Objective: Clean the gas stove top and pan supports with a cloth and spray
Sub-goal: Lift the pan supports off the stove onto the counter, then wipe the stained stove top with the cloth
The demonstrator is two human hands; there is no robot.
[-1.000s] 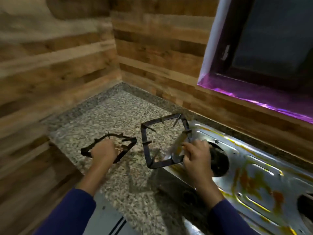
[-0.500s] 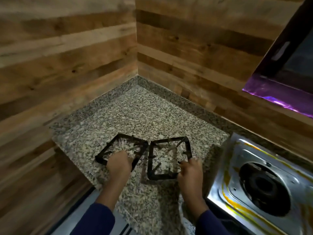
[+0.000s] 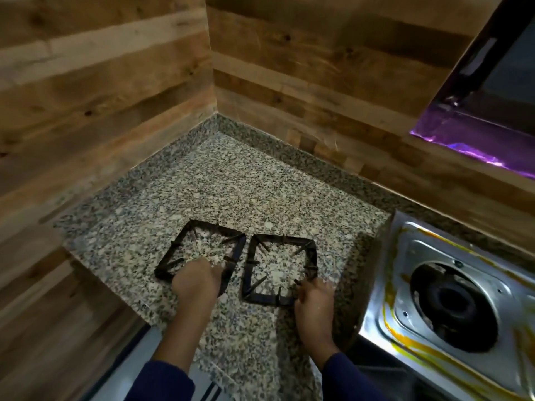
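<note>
Two black square pan supports lie flat, side by side, on the speckled granite counter [image 3: 231, 180]. My left hand [image 3: 197, 282] grips the near edge of the left pan support [image 3: 185, 244]. My right hand [image 3: 314, 299] holds the near right corner of the right pan support [image 3: 311, 253]. At the right edge sits the steel gas stove top [image 3: 405, 308], smeared with yellow-orange stains, its bare dark burner [image 3: 451, 305] uncovered. No cloth or spray bottle is in view.
Wood-panelled walls [image 3: 115, 96] close the counter's left and back sides, meeting in a corner. A dark hood with a purple-lit underside [image 3: 474, 131] hangs at the upper right. The counter's front edge drops off just below my forearms.
Both hands carried the pan supports left, off the stove, and set them down flat side by side on the granite. The view swung left with them.
</note>
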